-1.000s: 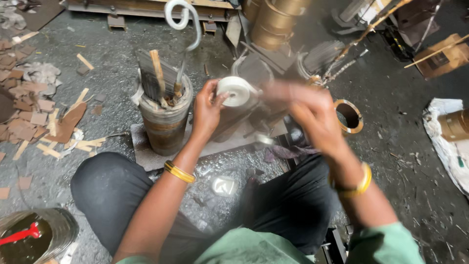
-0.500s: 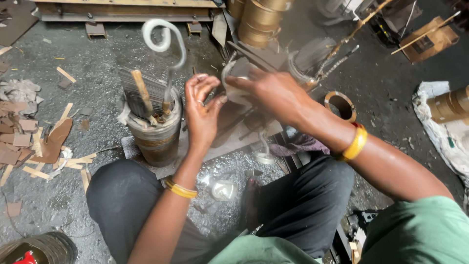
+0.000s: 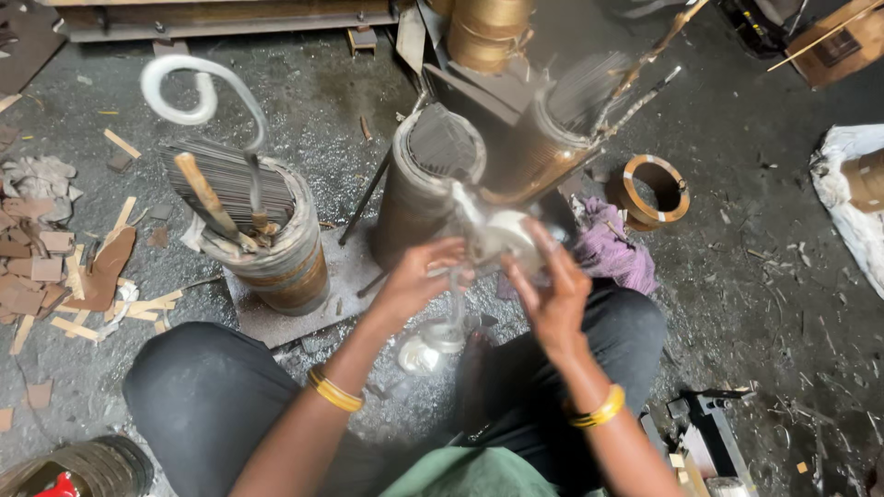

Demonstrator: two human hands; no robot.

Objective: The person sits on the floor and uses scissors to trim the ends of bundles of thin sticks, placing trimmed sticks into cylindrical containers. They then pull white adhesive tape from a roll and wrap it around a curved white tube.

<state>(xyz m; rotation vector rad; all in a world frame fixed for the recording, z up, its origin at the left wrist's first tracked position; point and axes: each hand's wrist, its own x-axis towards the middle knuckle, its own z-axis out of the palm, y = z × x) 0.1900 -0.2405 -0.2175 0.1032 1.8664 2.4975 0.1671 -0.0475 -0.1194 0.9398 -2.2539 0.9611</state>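
Observation:
I sit on the floor with both hands raised in front of the middle winding coil. My right hand cups a blurred white tape roll, with its fingers spread around the roll. My left hand pinches the tape strip that hangs from the roll. The strip runs down to a shiny coil of tape on the floor between my knees. Both wrists carry yellow bangles.
A left coil holds thin metal sheets, a wooden stick and a looped white sleeve. A third coil leans at the back right. A brass ring, a purple cloth, cardboard scraps and a white sack lie around.
Both hands have come down from the top of the middle coil toward my lap, and the white tape roll came with them. The view has shifted too.

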